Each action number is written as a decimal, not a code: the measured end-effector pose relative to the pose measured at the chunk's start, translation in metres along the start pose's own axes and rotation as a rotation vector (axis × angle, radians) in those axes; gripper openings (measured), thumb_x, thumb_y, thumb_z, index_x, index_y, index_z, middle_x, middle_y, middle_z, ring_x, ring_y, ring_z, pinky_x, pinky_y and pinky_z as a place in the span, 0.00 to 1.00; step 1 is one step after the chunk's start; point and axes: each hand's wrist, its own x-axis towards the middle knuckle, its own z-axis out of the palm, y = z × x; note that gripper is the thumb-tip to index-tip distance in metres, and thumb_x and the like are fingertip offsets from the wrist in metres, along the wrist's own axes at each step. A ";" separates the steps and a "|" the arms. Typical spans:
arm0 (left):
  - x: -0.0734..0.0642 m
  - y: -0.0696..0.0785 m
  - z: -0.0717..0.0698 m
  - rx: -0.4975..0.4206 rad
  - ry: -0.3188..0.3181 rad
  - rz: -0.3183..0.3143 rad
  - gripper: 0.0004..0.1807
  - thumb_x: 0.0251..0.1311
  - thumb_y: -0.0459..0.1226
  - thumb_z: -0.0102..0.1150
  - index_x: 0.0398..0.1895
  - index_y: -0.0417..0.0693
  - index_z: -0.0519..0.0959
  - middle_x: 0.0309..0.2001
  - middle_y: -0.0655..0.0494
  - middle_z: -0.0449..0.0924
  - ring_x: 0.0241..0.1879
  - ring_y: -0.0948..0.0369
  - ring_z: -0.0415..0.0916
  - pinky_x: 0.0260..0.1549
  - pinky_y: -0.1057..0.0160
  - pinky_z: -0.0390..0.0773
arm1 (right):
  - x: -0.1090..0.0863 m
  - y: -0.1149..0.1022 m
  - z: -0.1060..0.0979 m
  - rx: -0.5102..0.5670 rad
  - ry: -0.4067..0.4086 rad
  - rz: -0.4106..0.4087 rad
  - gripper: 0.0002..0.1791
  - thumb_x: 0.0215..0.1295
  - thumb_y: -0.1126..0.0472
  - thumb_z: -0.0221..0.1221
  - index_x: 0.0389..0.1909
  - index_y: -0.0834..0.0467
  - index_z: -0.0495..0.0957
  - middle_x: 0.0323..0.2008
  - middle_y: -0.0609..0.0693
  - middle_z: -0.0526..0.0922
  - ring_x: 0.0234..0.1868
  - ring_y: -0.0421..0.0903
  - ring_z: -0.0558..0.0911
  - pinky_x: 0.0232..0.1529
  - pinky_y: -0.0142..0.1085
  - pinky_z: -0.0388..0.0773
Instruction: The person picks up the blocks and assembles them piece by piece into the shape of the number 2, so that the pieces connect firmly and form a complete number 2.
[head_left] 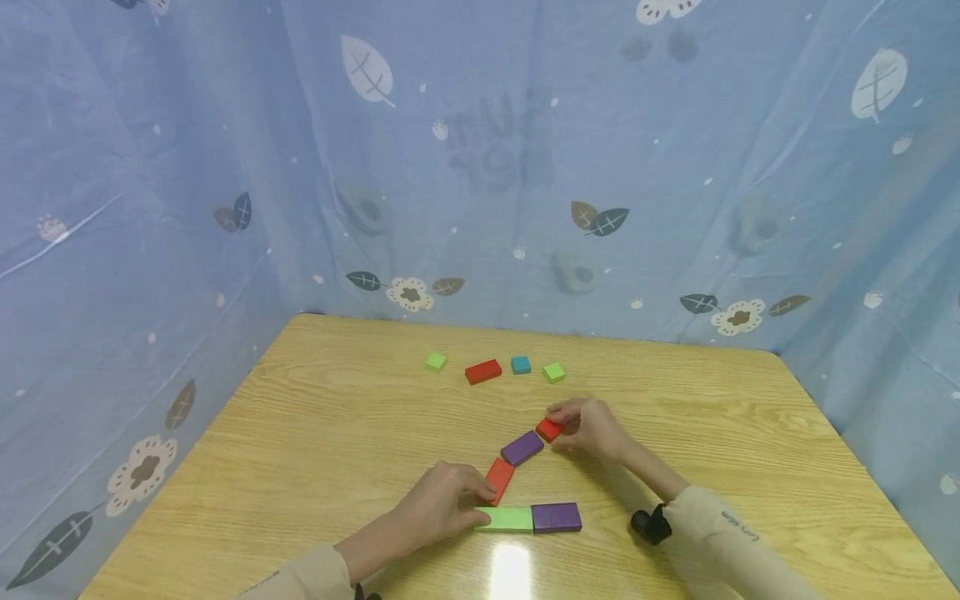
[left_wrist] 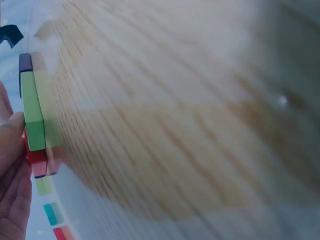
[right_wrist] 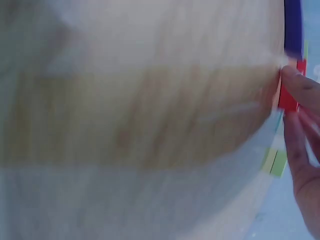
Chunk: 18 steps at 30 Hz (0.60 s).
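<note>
My left hand (head_left: 442, 508) rests at the corner where a long light-green block (head_left: 510, 520) meets a red block (head_left: 500, 477). Its thumb touches the green block's left end, and its fingertips are against the red block. In the left wrist view, the thumb (left_wrist: 12, 131) lies beside the green block. My right hand (head_left: 596, 429) pinches a small red block (head_left: 548, 429) between thumb and fingers, at the upper end of a purple block (head_left: 522, 448). A second purple block (head_left: 557, 517) adjoins the green block's right end. Together the blocks form a bent line.
Farther back on the wooden table (head_left: 360, 400) lie a small green block (head_left: 436, 362), a red block (head_left: 483, 372), a small blue block (head_left: 521, 365) and another green block (head_left: 554, 372). A blue patterned curtain (head_left: 480, 167) hangs behind the table and along its sides.
</note>
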 end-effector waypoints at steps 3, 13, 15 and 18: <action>0.000 0.000 0.001 -0.004 -0.002 0.000 0.11 0.48 0.37 0.73 0.38 0.48 0.87 0.39 0.63 0.84 0.43 0.67 0.80 0.45 0.71 0.78 | 0.004 0.008 -0.008 0.031 -0.108 -0.014 0.17 0.49 0.72 0.70 0.42 0.72 0.82 0.45 0.66 0.82 0.44 0.59 0.83 0.39 0.37 0.83; -0.001 0.000 0.002 -0.020 -0.002 0.013 0.12 0.48 0.35 0.73 0.38 0.47 0.87 0.39 0.62 0.85 0.43 0.67 0.80 0.46 0.69 0.78 | 0.015 0.025 -0.016 0.015 -0.172 -0.100 0.15 0.47 0.71 0.70 0.38 0.68 0.84 0.41 0.60 0.85 0.44 0.57 0.83 0.42 0.36 0.82; -0.001 0.000 0.001 -0.012 -0.001 0.009 0.12 0.48 0.36 0.73 0.38 0.47 0.87 0.39 0.63 0.84 0.43 0.67 0.80 0.46 0.69 0.78 | 0.017 0.026 -0.015 0.012 -0.175 -0.122 0.15 0.46 0.70 0.71 0.38 0.68 0.85 0.41 0.60 0.85 0.44 0.57 0.84 0.42 0.37 0.82; 0.000 0.000 0.000 0.000 -0.001 0.005 0.12 0.48 0.37 0.73 0.38 0.48 0.87 0.40 0.63 0.84 0.43 0.67 0.80 0.46 0.70 0.78 | 0.022 0.025 -0.014 -0.004 -0.182 -0.144 0.15 0.45 0.70 0.71 0.38 0.67 0.85 0.40 0.59 0.86 0.43 0.56 0.84 0.43 0.39 0.82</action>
